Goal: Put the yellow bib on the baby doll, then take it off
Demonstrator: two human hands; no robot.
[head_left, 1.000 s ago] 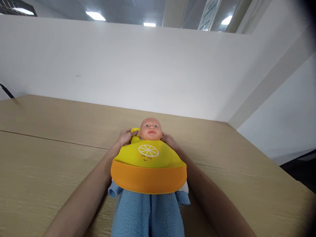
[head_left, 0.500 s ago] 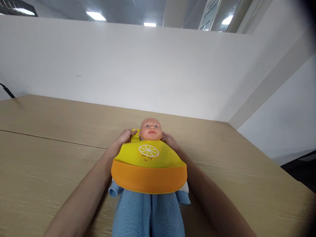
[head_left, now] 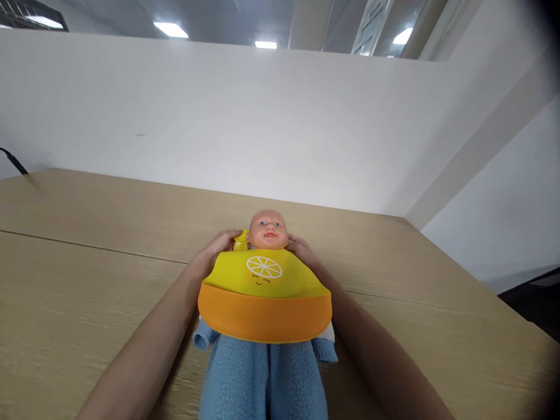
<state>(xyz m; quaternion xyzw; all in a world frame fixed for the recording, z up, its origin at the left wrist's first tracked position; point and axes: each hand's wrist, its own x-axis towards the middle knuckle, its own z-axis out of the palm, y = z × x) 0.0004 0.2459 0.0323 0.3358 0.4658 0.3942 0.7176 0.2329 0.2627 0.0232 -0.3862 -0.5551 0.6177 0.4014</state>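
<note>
A baby doll (head_left: 268, 228) in a fuzzy blue outfit (head_left: 262, 379) lies face up, its head away from me. Over its chest spreads a yellow bib (head_left: 231, 269) with a lemon-slice print and an orange catch pocket (head_left: 265, 315). Beside the doll's head on the left, my left hand (head_left: 221, 244) is closed on the bib's yellow neck strap. My right hand (head_left: 301, 247) is at the other side of the neck, its fingertips hidden behind the head; what they hold there cannot be made out.
The doll lies on a wood-grain table (head_left: 109, 303) with a seam across it. A white partition (head_left: 245, 122) rises along the far edge and another panel stands at the right. A black cable or rod (head_left: 15, 161) shows at the left, a dark object (head_left: 534, 297) at the right edge.
My left hand has shifted slightly toward the doll's head, and the bib strap there has bent inward with it. The right hand stays almost still.
</note>
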